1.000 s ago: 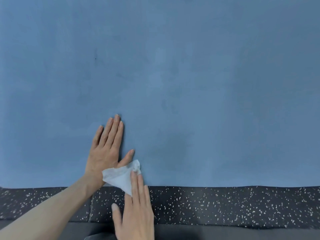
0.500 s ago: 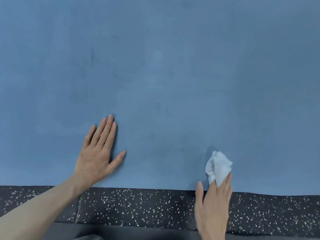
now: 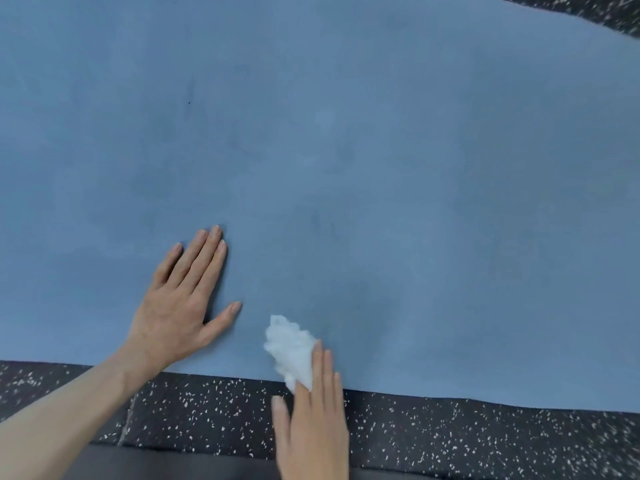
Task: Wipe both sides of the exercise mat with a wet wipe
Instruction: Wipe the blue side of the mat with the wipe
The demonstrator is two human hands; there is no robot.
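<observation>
Fingers [image 3: 322,368] of right hand [image 3: 311,427] hide part of blurred wet wipe [image 3: 289,351].

Single head-worn wide-angle cam – looks forward and steeply down, close to the floor.
Blue mat [image 3: 346,150] fills most of the frame; near edge runs along the bottom over speckled black flooring [image 3: 450,441], which reappears top right. Both hands enter from the bottom edge – no second view, so no overlap.
</observation>
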